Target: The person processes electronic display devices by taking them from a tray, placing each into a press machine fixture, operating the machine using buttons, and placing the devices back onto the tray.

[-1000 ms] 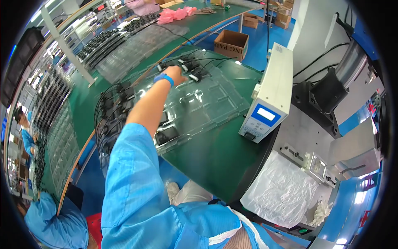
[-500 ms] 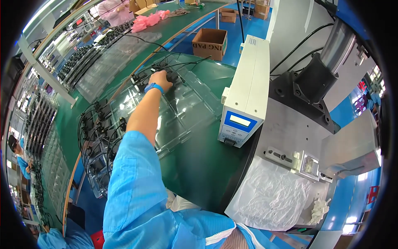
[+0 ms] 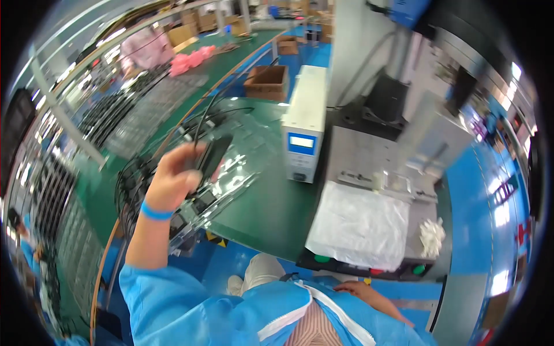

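Observation:
My left hand (image 3: 172, 180), with a blue wristband, is raised over the green table. Its fingers are closed around a black power adapter (image 3: 214, 157), a flat dark block smeared by motion, with a black cable rising from it. Under and beside it lie clear plastic trays (image 3: 231, 183) with more black pieces and cables. Low in the view, near the front of my blue jacket, is my right hand (image 3: 360, 292). Its fingers are loosely stretched out and nothing shows in them.
A white box-shaped control unit (image 3: 306, 124) with a lit display stands right of the trays. Beyond it is a machine with a metal base plate (image 3: 363, 150), a fixture (image 3: 395, 183), a white plastic sheet (image 3: 360, 228) and crumpled white material (image 3: 431, 236). An open cardboard box (image 3: 266, 82) stands behind.
My left hand has come back from the far trays toward me, lifting the black power adapter. My right hand has come into view. The head view has shifted.

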Available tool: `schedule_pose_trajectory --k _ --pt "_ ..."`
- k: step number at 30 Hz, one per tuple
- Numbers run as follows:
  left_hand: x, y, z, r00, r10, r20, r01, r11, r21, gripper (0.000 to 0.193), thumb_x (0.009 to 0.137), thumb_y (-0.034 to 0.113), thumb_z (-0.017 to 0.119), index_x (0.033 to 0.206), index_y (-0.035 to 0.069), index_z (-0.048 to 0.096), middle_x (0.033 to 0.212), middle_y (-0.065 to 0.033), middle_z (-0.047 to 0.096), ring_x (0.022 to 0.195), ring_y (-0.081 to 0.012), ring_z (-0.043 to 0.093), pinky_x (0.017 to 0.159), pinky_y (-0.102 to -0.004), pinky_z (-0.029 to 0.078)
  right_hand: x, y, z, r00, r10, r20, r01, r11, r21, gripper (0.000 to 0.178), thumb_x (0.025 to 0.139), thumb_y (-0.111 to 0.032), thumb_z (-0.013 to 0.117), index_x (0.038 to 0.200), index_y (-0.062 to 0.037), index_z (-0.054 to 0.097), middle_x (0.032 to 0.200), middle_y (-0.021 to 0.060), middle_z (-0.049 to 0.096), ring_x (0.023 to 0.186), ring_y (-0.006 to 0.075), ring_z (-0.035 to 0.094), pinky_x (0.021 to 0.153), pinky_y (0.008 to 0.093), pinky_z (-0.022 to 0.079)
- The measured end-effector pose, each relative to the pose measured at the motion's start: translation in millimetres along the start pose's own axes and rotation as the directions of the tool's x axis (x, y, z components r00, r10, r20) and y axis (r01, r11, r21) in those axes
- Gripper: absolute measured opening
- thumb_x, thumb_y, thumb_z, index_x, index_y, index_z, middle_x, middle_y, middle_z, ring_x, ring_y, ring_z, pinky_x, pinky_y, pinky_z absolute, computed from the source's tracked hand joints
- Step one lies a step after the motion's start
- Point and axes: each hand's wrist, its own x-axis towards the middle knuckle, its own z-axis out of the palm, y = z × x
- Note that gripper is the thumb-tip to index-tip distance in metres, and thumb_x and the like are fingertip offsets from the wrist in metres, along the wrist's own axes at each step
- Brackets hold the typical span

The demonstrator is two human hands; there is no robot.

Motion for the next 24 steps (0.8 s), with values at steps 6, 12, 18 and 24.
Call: schedule_pose_trajectory --k 6,12,18,24 --pt "-30 23 100 0.767 -0.214 0.605 0.227 0.972 0.056 0.057 0.059 0.005 0.078 0.111 -0.007 0.059 0.102 -0.0169 0.066 0.084 -0.0232 0.063 0.078 -0.032 0.051 -53 -149 -65 0.883 -0.457 -0.107 0.423 0.873 -0.241 0.031 0.09 -0.017 0.058 0.118 -0.0069 0.059 0.102 0.0064 0.065 0.081 0.0212 0.059 0.071 0.0313 0.048" --pt "-19 -10 179 0.489 -0.312 0.815 0.353 0.925 0.142 0.054 0.069 0.008 0.074 0.118 -0.004 0.056 0.113 -0.016 0.063 0.098 -0.0202 0.059 0.089 -0.0323 0.047 -71 -185 -52 0.537 -0.78 -0.321 0.612 0.622 -0.488 0.023 0.083 -0.014 0.066 0.102 -0.0029 0.061 0.083 0.0057 0.061 0.064 0.0187 0.054 0.058 0.0286 0.045" --pt "-20 -19 226 0.82 -0.025 0.571 -0.05 0.992 0.116 0.063 0.066 0.023 0.083 0.117 -0.003 0.057 0.115 -0.0144 0.061 0.098 -0.0252 0.059 0.089 -0.0367 0.047 -75 -164 -52 0.24 -0.849 -0.47 0.557 0.518 -0.65 0.014 0.078 -0.01 0.07 0.084 -0.0023 0.06 0.064 0.0034 0.053 0.048 0.0177 0.045 0.048 0.0262 0.038" --pt "-29 -16 253 0.475 0.577 0.665 -0.842 0.077 0.534 0.05 0.066 0.02 0.081 0.109 0.001 0.063 0.112 -0.0136 0.061 0.094 -0.0221 0.06 0.089 -0.0381 0.048 -69 -155 -54 0.216 -0.726 -0.652 0.551 0.642 -0.533 0.012 0.077 -0.008 0.07 0.079 -0.0024 0.06 0.056 0.0017 0.049 0.043 0.0173 0.041 0.044 0.0261 0.035"
